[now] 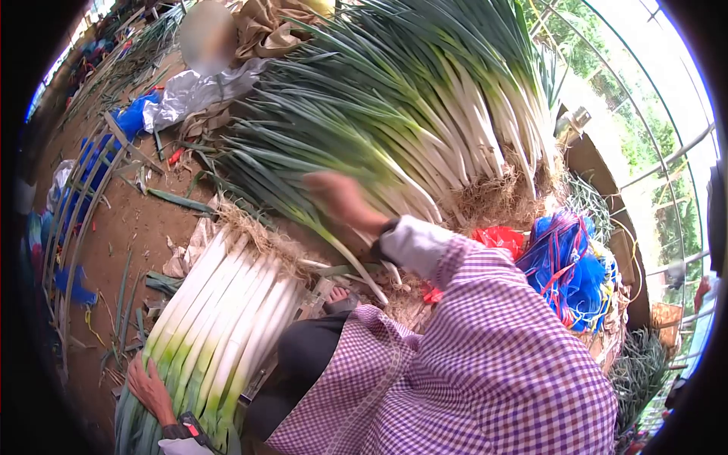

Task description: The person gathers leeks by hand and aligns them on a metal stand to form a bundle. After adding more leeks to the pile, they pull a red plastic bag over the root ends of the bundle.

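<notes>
A bundle of thick long green onions [220,303] lies at the lower left, white shafts side by side and roots pointing up the view. My left hand [152,390] rests open on its green part, fingers spread. My right hand [343,201] is stretched over a big pile of long green onions [409,114]; motion blurs it, so whether its fingers are closed cannot be told. Below that hand, a few loose stalks [350,256] slant out of the pile toward the bundle.
Blue netting [565,265] with pink cords and a red plastic piece [500,240] lie to the right. Curved metal bars [76,227] stand at the left. Silver sheeting [201,95] and brown cloth [265,30] are at the top. Leaf scraps litter the dirt floor [125,220].
</notes>
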The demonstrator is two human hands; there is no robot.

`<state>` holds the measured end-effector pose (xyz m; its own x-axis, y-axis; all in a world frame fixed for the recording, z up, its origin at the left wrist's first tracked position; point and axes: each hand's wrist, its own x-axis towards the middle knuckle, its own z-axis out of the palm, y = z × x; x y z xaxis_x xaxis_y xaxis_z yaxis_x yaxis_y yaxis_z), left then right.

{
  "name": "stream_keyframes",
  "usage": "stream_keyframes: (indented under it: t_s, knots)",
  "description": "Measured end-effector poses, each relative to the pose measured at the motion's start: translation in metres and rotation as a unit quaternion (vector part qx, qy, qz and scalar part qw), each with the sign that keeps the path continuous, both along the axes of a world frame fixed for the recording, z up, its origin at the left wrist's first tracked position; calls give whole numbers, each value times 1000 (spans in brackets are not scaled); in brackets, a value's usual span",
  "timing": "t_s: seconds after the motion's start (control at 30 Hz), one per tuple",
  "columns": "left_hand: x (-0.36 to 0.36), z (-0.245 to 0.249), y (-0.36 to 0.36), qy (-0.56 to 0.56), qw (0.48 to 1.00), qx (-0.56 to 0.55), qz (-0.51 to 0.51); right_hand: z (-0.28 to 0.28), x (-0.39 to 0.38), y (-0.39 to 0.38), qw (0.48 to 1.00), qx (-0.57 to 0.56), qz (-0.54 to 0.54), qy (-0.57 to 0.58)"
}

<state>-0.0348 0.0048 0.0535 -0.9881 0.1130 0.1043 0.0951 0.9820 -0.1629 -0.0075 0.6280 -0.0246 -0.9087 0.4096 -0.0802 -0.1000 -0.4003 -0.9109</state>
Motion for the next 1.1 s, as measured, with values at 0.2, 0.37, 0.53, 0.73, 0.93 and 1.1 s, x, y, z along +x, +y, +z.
stream_keyframes:
  t_s: [0.2, 0.37, 0.53, 0.73, 0.93, 1.1]
  knots:
    - [-1, -4, -7, -2, 1000, -14, -2, -35, 106, 217, 676, 632, -270, -267]
    - [-3, -4, -11, -8, 1000, -23, -2, -21, 149, 273, 593, 615, -332, -401]
    - [-4, -5, -14, -6, 999, -38, -10, -30, 159, 300, 586, 603, -268, -469]
    - [-4, 0, -8, -30, 999, -35, 2, -16, 150, 319, 589, 564, -208, -540]
    - [-5, -8, -18, -9, 998, -59, -8, 50, 167, 308, 823, 357, -87, -434]
    - [-5, -8, -17, -4, 1000, -23, 0, 88, 164, 255, 953, 95, 84, -276]
